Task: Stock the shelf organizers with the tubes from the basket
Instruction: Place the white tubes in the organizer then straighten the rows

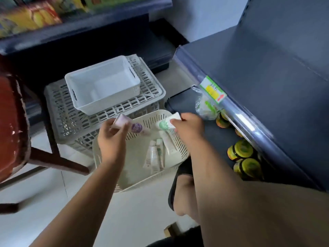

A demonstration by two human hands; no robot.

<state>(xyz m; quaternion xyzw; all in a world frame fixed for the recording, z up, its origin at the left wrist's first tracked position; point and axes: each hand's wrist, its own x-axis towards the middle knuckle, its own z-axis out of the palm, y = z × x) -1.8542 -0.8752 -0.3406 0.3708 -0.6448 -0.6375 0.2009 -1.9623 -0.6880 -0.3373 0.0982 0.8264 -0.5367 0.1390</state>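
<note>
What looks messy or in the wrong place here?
A crumpled clear bag lies loose near the jars on the lower shelf. The tubes lie jumbled in the basket. Nothing looks spilled or broken.

A pale tiled floor (44, 202) is noted. Dark blue shelving (267, 77) is fitted at the right, and a further shelf (71, 29) at upper left. A red-brown chair (10, 122) is placed left. A pale wall (204, 15) is seen behind.

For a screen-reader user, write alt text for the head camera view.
Over a cream basket on the floor, a person's left hand holds a purple-labelled tube and the right hand a green-labelled tube. More tubes lie in the basket; behind it a white bin sits on a slotted crate.
</note>
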